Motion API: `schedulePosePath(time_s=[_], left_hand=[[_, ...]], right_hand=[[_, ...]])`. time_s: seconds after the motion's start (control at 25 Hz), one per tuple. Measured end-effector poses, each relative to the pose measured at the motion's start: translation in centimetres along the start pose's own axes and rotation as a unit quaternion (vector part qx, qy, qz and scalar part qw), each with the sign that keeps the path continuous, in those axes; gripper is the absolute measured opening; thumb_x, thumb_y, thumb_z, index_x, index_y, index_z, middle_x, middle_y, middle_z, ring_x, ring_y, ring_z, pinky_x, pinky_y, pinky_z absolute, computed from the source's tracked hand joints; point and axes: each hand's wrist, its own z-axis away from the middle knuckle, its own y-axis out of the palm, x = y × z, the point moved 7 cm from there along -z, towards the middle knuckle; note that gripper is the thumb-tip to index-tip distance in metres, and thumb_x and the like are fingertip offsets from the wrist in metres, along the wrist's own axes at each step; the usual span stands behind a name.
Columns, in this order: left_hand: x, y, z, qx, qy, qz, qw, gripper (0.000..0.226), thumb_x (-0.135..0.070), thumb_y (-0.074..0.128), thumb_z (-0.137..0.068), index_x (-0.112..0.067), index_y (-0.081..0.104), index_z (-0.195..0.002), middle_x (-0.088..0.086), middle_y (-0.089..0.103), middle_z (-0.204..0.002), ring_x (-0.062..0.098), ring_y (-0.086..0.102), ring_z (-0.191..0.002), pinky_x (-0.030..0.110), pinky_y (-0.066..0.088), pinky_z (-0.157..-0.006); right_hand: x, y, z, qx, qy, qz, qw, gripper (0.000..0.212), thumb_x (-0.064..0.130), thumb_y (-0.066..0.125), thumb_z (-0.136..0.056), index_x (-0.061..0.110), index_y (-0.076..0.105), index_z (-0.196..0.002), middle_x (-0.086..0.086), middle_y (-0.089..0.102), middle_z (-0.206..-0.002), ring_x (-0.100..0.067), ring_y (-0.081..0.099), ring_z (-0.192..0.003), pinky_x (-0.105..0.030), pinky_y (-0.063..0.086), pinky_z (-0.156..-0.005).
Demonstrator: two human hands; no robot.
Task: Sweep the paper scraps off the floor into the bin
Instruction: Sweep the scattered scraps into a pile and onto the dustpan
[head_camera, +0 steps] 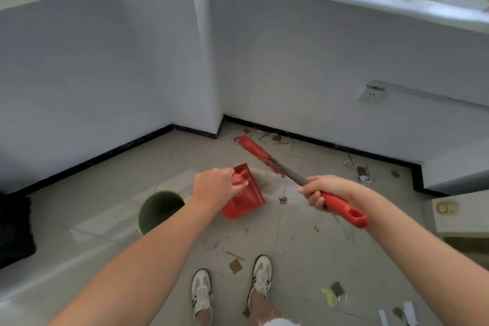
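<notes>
the left grip (215, 188) is curled around the short handle of a red dustpan (247, 200), holding it tilted just right of the round green-rimmed bin (158, 210); whether the pan's edge touches the floor (119, 180) cannot be told. the right grip (321, 190) is closed around a red-handled broom (277, 166), fingers wrapped where the red grip sleeve meets the grey shaft. the broom slants away to the far left, its red head lying near the black baseboard (330, 144) at the wall corner. paper scraps (235, 265) lie scattered over the tiled floor: brown bits by the far baseboard, one small piece just right of the dustpan, one between the two white sneakers (260, 279), and more brown, yellow and white pieces at the near right. a wall socket (370, 92) sits on the far right wall.
</notes>
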Motion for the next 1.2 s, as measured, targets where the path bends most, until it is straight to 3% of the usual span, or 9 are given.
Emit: schedulePosePath(time_s=[0.12, 0.24, 0.32, 0.44, 0.64, 0.76, 0.92, 1.12, 1.2], left_hand=[[-2.5, 0.3, -2.9, -0.034, 0.013, -0.04, 0.999, 0.05, -0.069, 0.053, -0.081, -0.02, 0.058, -0.072, 0.003, 0.068, -0.07, 0.027, 0.068, -0.07, 0.025, 0.028, -0.048], [-2.8, 0.9, -5.8, -0.037, -0.014, -0.063, 0.997, 0.05, -0.072, 0.048, -0.082, -0.023, 0.051, -0.073, -0.002, 0.063, -0.069, 0.022, 0.066, -0.072, 0.024, 0.018, -0.044], [-2.8, 1.1, -7.3, -0.055, -0.012, -0.073, 0.996, 0.054, -0.072, 0.058, -0.075, -0.022, 0.043, -0.063, -0.002, 0.053, -0.053, 0.021, 0.061, -0.054, 0.02, 0.012, -0.042], [-1.9, 2.5, -8.9, -0.083, 0.008, -0.047, 0.995, 0.061, -0.07, 0.07, -0.063, -0.023, 0.033, -0.05, -0.003, 0.041, -0.033, 0.02, 0.044, -0.028, 0.01, 0.003, -0.047], [2.6, 3.4, -9.3, -0.111, 0.016, -0.063, 0.992, 0.056, -0.073, 0.045, -0.071, -0.022, 0.036, -0.05, -0.007, 0.027, -0.036, 0.016, 0.024, -0.033, 0.012, 0.005, -0.044], [4.5, 3.5, -8.9, -0.115, -0.01, -0.061, 0.991, 0.057, -0.075, 0.047, -0.071, -0.024, 0.029, -0.054, -0.008, 0.022, -0.041, 0.019, 0.025, -0.035, 0.013, 0.012, -0.043], [4.4, 2.4, -7.3, -0.105, -0.003, -0.077, 0.991, 0.055, -0.073, 0.043, -0.07, -0.024, 0.028, -0.052, -0.009, 0.019, -0.04, 0.018, 0.022, -0.034, 0.011, 0.009, -0.045], [5.0, 1.5, -4.3, -0.047, 0.016, -0.085, 0.995, 0.061, -0.069, 0.068, -0.064, -0.022, 0.034, -0.047, -0.01, 0.024, -0.036, 0.015, 0.021, -0.032, 0.011, 0.003, -0.045], [5.5, 1.5, -3.0, -0.02, 0.017, -0.089, 0.996, 0.061, -0.068, 0.075, -0.059, -0.022, 0.039, -0.045, -0.008, 0.031, -0.033, 0.014, 0.023, -0.032, 0.012, 0.001, -0.044]], right_hand=[[2.9, -4.4, -5.3, -0.074, -0.017, 0.069, 0.995, 0.016, 0.004, 0.047, -0.097, 0.018, 0.047, -0.104, -0.006, 0.043, -0.064, -0.007, 0.039, -0.036, -0.014, 0.035, -0.032], [4.5, -6.8, -12.9, -0.128, -0.039, 0.178, 0.975, 0.021, 0.002, 0.039, -0.094, 0.003, 0.054, -0.108, -0.007, 0.042, -0.058, -0.011, 0.036, -0.037, -0.019, 0.033, -0.036], [5.8, -6.9, -17.5, -0.14, -0.059, 0.22, 0.964, 0.031, 0.001, 0.038, -0.089, -0.007, 0.052, -0.116, -0.009, 0.046, -0.055, -0.015, 0.04, -0.039, -0.026, 0.036, -0.042], [7.4, -6.6, -23.9, -0.137, -0.068, 0.213, 0.965, 0.036, -0.002, 0.037, -0.09, 0.003, 0.048, -0.124, -0.01, 0.046, -0.055, -0.017, 0.04, -0.04, -0.025, 0.034, -0.044], [7.7, -4.3, -31.9, -0.131, -0.055, 0.295, 0.945, 0.018, -0.003, 0.04, -0.082, 0.002, 0.054, -0.093, -0.012, 0.052, -0.045, -0.023, 0.05, -0.041, -0.029, 0.043, -0.05], [6.8, -2.5, -31.1, -0.116, 0.019, 0.465, 0.877, 0.017, -0.011, 0.044, -0.076, -0.008, 0.06, -0.08, -0.021, 0.058, -0.052, -0.029, 0.056, -0.042, -0.032, 0.05, -0.052], [3.8, -3.9, -28.3, -0.144, -0.006, 0.551, 0.822, 0.04, -0.002, 0.039, -0.084, 0.001, 0.048, -0.122, -0.02, 0.067, -0.08, -0.031, 0.06, -0.049, -0.029, 0.051, -0.042], [-7.0, -6.7, -20.7, -0.143, 0.004, 0.534, 0.833, 0.057, 0.003, 0.027, -0.084, 0.027, 0.043, -0.133, -0.012, 0.059, -0.079, -0.024, 0.056, -0.046, -0.027, 0.044, -0.036], [-12.3, -6.8, -17.5, -0.126, 0.027, 0.538, 0.833, 0.058, 0.005, 0.028, -0.084, 0.027, 0.044, -0.136, -0.011, 0.066, -0.092, -0.025, 0.066, -0.065, -0.029, 0.052, -0.051]])
